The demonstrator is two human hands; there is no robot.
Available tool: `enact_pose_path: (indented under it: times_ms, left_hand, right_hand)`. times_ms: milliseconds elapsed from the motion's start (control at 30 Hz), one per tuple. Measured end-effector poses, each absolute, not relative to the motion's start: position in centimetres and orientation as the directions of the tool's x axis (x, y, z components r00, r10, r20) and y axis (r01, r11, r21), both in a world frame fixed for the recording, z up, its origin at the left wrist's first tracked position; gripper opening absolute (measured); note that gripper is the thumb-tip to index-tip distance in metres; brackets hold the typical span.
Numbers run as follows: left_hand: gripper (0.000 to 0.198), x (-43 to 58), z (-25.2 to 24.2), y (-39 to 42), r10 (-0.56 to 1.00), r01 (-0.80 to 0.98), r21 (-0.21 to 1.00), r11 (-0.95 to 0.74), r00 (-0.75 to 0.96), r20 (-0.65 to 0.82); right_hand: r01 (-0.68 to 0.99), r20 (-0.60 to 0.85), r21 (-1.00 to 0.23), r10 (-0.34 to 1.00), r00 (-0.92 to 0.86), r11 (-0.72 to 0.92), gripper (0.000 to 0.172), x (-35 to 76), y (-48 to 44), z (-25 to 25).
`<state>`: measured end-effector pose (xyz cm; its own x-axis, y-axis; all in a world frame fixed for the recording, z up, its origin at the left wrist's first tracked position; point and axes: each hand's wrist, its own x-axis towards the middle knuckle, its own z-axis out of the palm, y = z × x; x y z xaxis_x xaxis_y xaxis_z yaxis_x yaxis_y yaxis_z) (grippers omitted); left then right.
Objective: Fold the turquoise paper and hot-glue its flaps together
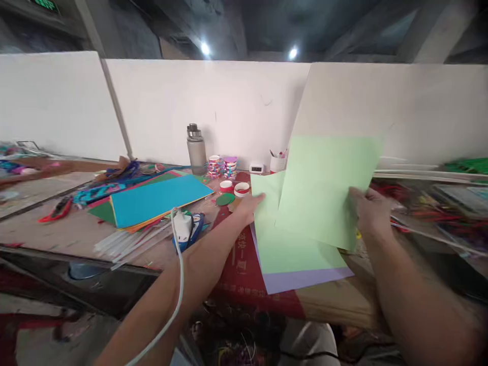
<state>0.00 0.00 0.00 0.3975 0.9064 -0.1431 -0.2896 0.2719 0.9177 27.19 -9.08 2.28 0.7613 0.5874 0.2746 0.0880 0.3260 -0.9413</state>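
My right hand [371, 207] pinches the right edge of a light green sheet of paper [328, 188], which is raised and tilted upright. Beneath it lies another light green sheet [297, 259], with a lilac sheet [305, 281] showing along the lower and left edges. My left hand [249, 207] grips the left edge of the lower green sheet. One digit rests on top of the paper, and the other fingers are largely hidden. To the left, a blue sheet [160, 198] tops a fanned pile of coloured paper.
A white plug with a cable [183, 226] lies by my left forearm. Clear sticks [129, 244], red-handled cutters [59, 208] and tape rolls [241, 189] are on the table. A bottle [196, 152], a small clock [256, 168] and a pen cup [277, 162] stand along the white partition.
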Motion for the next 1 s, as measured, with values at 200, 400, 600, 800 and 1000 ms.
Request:
enact_pose_path:
  times_ms: [200, 400, 600, 800, 1000]
  left_hand:
    - [0.029, 0.1, -0.3, -0.1, 0.893, -0.234, 0.940, 0.247, 0.431, -0.128]
    - [0.033, 0.0, -0.4, 0.0, 0.925, -0.140, 0.983, 0.119, 0.375, -0.058]
    - [0.057, -0.3, -0.1, 0.3, 0.947, 0.442, 0.840, -0.313, 0.218, 0.237]
    - [0.086, -0.3, 0.5, -0.6, 0.731, 0.555, 0.522, -0.647, 0.258, 0.631]
    - [0.052, -1.0, 0.9, -0.8, 0.393, 0.332, 0.241, -0.912, 0.543, 0.742]
  right_hand:
    - [-0.108, 0.186, -0.884, 0.555, 0.811, 0.455, 0.010, 26.5, -9.1, 3.1]
    - [-0.217, 0.137, -0.865, 0.628, 0.766, 0.453, 0.012, 26.4, -8.7, 2.5]
    - [-0.209, 0.128, -0.915, 0.739, 0.661, 0.346, 0.012, 26.4, -8.1, 1.0]
    - [-0.209, 0.059, -0.953, 0.807, 0.587, 0.222, 0.012, 25.5, -7.9, 0.5]
    - [-0.193, -0.020, -0.977, 0.871, 0.492, 0.087, 0.010, 25.6, -7.8, 0.1]
